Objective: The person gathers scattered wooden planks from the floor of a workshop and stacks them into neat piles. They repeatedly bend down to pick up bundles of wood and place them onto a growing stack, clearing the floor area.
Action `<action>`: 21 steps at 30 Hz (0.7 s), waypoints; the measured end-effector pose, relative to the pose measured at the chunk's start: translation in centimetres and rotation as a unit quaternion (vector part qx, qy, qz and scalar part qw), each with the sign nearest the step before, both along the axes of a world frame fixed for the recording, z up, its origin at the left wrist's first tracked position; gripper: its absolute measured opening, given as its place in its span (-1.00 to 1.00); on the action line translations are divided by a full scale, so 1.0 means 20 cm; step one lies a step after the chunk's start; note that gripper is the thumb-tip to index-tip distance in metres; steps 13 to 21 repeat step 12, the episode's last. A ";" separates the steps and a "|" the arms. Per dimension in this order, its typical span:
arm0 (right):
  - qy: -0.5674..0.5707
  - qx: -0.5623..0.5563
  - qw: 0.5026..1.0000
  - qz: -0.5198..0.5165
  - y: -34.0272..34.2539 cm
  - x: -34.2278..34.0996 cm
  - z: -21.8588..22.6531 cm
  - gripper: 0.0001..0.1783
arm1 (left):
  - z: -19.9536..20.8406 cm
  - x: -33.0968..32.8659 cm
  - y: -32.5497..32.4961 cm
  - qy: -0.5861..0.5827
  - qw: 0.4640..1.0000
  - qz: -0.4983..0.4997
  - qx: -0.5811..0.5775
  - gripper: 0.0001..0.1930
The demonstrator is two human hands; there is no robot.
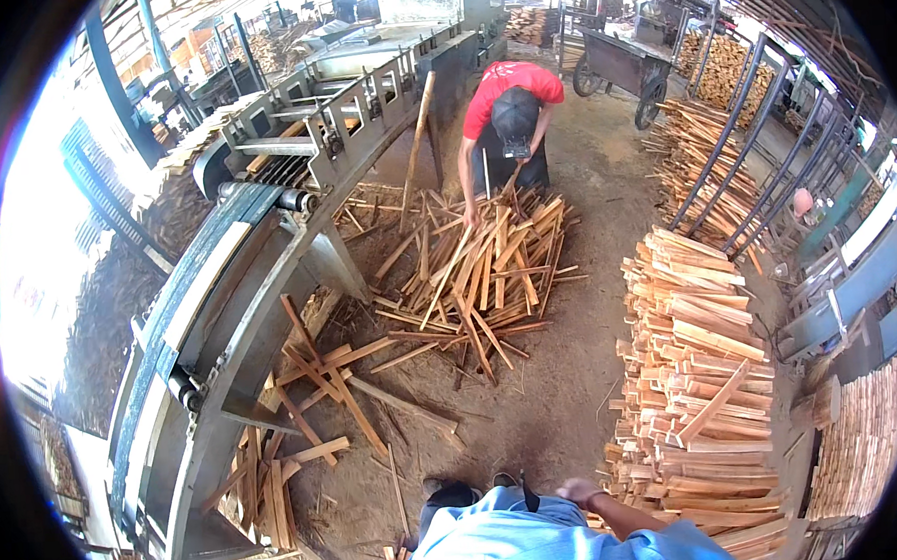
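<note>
My right hand hangs low beside my blue shirt, close to the left side of a long stack of wooden slats. It looks small and blurred, so its finger pose is unclear; no slat shows in it. My left hand is out of view. Ahead, a loose heap of wooden sticks lies on the dirt floor. A co-worker in a red shirt and dark cap bends over that heap, one hand reaching down onto the sticks.
On the left runs a long metal machine with a conveyor belt, a pale board lying along it. Scattered slats lie by its frame. A cart stands at the back right. Metal racks and another slat stack line the right.
</note>
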State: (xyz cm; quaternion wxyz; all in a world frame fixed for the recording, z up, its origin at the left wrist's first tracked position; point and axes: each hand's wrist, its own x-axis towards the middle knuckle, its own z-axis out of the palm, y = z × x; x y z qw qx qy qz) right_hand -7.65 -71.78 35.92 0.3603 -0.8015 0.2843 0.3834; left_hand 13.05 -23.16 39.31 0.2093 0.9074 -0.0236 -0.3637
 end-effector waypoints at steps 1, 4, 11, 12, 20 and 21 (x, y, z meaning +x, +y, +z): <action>0.030 -0.040 0.999 0.001 -0.01 -0.15 -0.01 -0.36 | 0.00 -0.07 0.06 -0.018 0.999 -0.022 0.018 -0.74; 0.033 -0.062 0.993 0.099 -0.11 -0.56 -0.14 -0.31 | -0.01 -0.18 0.13 -0.113 0.981 -0.145 0.063 -0.77; 0.016 0.005 1.000 0.015 -0.10 -0.26 0.16 -0.30 | -0.03 -0.36 0.01 -0.016 0.965 0.231 -0.124 -0.57; 0.042 0.009 0.999 -0.010 -0.12 -0.16 0.18 -0.30 | 0.03 -0.37 0.08 -0.017 0.965 0.225 -0.131 -0.57; 0.042 0.009 0.999 -0.010 -0.12 -0.16 0.18 -0.30 | 0.03 -0.37 0.08 -0.017 0.965 0.225 -0.131 -0.57; 0.042 0.009 0.999 -0.010 -0.12 -0.16 0.18 -0.30 | 0.03 -0.37 0.08 -0.017 0.965 0.225 -0.131 -0.57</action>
